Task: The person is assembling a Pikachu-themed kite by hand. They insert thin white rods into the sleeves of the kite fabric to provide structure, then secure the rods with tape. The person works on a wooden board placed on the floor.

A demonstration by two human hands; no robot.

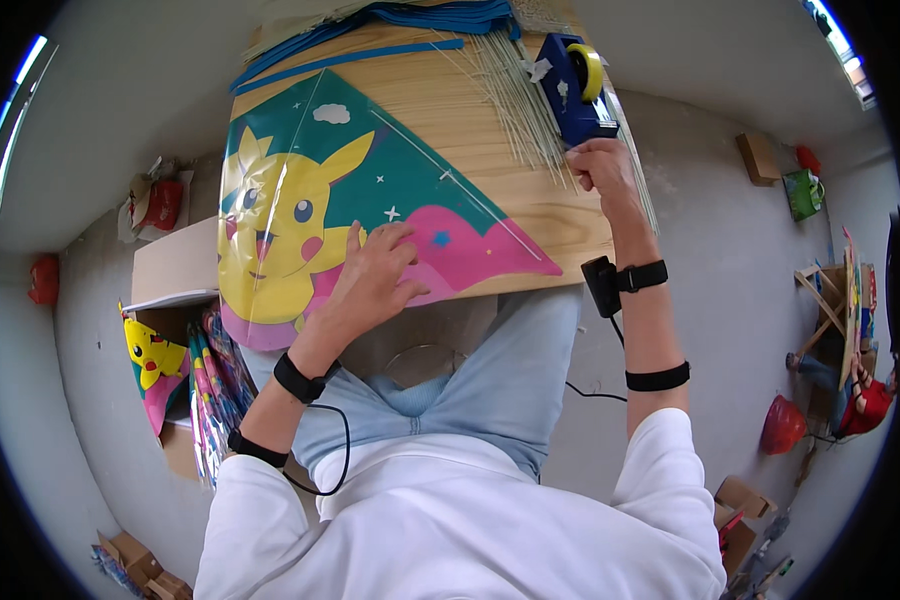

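A kite sheet (410, 160) with a yellow cartoon character on green and pink lies on the wooden table. My left hand (375, 268) rests on its lower pink part, fingers spread. A thin pale rod (457, 180) runs along the sheet's right slanting edge, with a small white mark near its middle. My right hand (602, 168) is at the front end of a blue tape dispenser (567, 95), its fingers pinched together. Whatever sits between those fingertips is too small to make out. A yellow-rimmed tape roll (590, 72) sits in the dispenser.
Many thin pale sticks (515, 100) lie left of the dispenser. Blue strips (410, 14) are piled at the table's far edge. An open cardboard box (175, 270) with folded printed sheets stands at the left. Another person in red (863, 405) is far right.
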